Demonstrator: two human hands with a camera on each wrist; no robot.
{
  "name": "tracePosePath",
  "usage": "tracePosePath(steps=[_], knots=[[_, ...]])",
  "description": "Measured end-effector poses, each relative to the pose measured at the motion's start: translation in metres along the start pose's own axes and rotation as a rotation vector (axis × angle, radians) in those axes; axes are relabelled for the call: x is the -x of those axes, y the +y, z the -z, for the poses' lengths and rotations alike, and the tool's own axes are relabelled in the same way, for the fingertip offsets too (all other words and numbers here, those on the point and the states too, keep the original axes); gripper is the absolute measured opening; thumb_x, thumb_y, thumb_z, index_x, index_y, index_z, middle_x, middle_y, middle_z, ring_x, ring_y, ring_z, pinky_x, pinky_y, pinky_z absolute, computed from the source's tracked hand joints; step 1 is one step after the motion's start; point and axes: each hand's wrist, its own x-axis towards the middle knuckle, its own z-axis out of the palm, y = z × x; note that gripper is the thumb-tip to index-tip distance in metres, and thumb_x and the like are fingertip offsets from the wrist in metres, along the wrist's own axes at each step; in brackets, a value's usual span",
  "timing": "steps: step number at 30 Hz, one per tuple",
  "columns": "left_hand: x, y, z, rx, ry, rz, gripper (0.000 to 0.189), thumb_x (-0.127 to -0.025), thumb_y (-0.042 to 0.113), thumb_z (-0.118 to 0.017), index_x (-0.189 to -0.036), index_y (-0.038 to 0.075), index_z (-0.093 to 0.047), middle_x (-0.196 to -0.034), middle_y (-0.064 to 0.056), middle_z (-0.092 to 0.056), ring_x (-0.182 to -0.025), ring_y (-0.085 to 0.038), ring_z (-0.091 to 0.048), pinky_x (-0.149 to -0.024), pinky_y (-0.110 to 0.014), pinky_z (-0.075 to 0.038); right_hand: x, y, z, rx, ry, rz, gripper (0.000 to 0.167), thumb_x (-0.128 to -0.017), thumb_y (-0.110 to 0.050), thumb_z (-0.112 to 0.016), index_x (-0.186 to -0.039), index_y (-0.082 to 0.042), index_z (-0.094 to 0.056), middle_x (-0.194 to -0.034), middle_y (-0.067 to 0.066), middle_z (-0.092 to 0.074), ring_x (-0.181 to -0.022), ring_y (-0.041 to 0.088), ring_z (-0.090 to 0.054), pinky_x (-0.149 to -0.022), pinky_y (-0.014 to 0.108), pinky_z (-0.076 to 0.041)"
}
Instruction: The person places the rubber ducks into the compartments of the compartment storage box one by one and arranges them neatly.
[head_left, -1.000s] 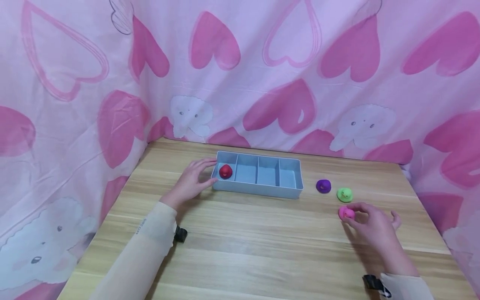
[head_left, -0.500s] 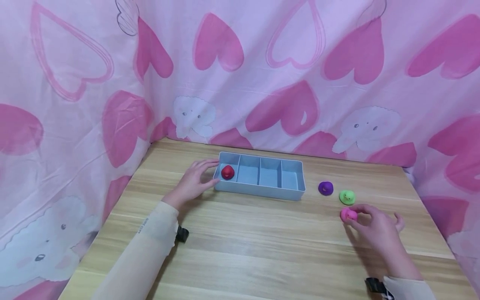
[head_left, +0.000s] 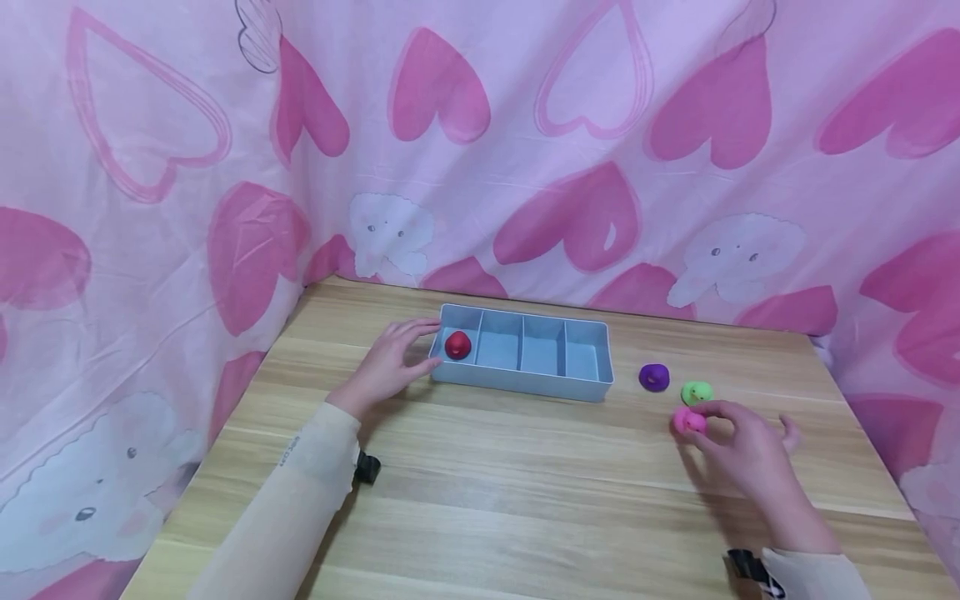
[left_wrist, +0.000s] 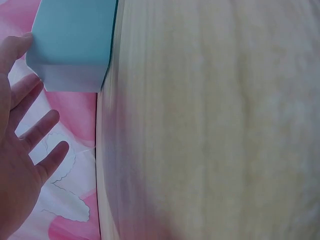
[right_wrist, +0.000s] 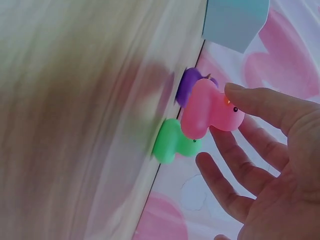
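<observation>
In the head view, my right hand (head_left: 750, 454) pinches a pink rubber duck (head_left: 689, 421) between thumb and fingers. The right wrist view shows the pink duck (right_wrist: 207, 110) raised off the tabletop. Behind it, a green rubber duck (head_left: 697, 392) and a purple rubber duck (head_left: 654, 377) sit on the table. My left hand (head_left: 386, 362) holds the left end of a grey-blue divided box (head_left: 525, 381), thumb at the front corner and fingers at the back one. Inside the leftmost compartment lies a red rubber duck (head_left: 457, 345).
The wooden table (head_left: 510, 492) stretches in front of the box and ducks. A pink curtain (head_left: 465, 217) with hearts hangs along the back and both sides. Black straps (head_left: 367, 467) show at both wrists.
The pink duck has come up off the table in my right hand and shifted slightly left and away from me. My left hand stays at the box's end.
</observation>
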Motion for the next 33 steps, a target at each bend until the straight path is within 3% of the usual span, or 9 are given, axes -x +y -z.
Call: tracePosePath(steps=[6,22,30,33], knots=[[-0.001,0.001,-0.001,0.0,0.009,-0.013,0.063,-0.096,0.039,-0.073,-0.151,0.016,-0.053,-0.159,-0.001,-0.048,-0.146,-0.028,-0.04,-0.121,-0.061,-0.033,-0.004,-0.012,0.0,-0.024,0.015,0.032,0.039,-0.085,-0.024,-0.086,-0.117,-0.007,-0.072,-0.118,0.024,-0.074,-0.114,0.055,-0.062,-0.117,0.075,0.009],[0.001,0.001,0.001,0.024,0.006,-0.01,0.063,-0.095,0.037,-0.075,-0.151,0.016,-0.053,-0.159,0.0,-0.048,-0.146,-0.028,-0.04,-0.121,-0.061,-0.034,-0.023,-0.045,-0.003,-0.039,0.012,0.111,0.04,-0.084,-0.03,-0.088,-0.115,-0.01,-0.073,-0.113,0.018,-0.076,-0.11,0.045,-0.066,-0.117,0.076,0.007],[-0.001,-0.002,0.0,0.008,0.01,-0.014,0.063,-0.095,0.039,-0.074,-0.151,0.016,-0.053,-0.159,-0.002,-0.048,-0.146,-0.028,-0.04,-0.121,-0.061,-0.034,-0.033,-0.057,-0.005,-0.069,0.019,0.132,0.038,-0.082,-0.016,-0.088,-0.116,-0.008,-0.073,-0.112,0.018,-0.076,-0.111,0.044,-0.065,-0.117,0.074,0.006],[0.0,-0.002,-0.001,0.013,0.01,-0.015,0.063,-0.095,0.038,-0.074,-0.151,0.016,-0.053,-0.159,-0.003,-0.048,-0.146,-0.028,-0.04,-0.121,-0.061,-0.033,-0.038,-0.063,-0.005,-0.08,0.04,0.161,0.037,-0.082,-0.015,-0.088,-0.116,-0.008,-0.074,-0.103,0.012,-0.077,-0.105,0.039,-0.067,-0.116,0.073,0.003]])
